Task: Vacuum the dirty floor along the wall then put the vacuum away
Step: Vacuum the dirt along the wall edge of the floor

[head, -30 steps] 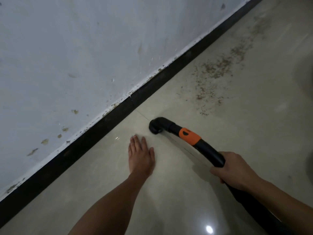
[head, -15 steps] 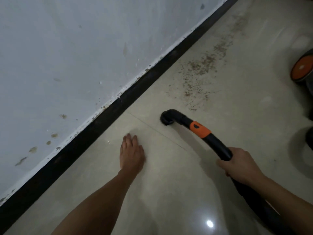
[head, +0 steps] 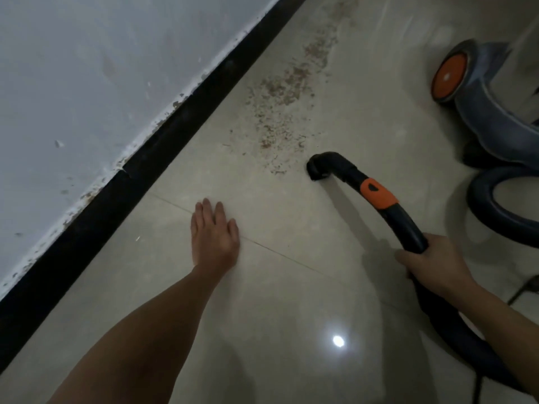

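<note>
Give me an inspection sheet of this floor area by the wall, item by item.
Surface: glossy tile floor, brown dirt trail along the wall, not yet vacuumed.
Job's things: nozzle beside the dirt's near end; vacuum body at right.
Clutter: nothing seen.
Hands: left hand flat on the floor; right hand grips the hose.
Cables: thin dark cord at the right edge; hose loops on the floor.
Surroundings: white wall with chipped paint, black baseboard.
</note>
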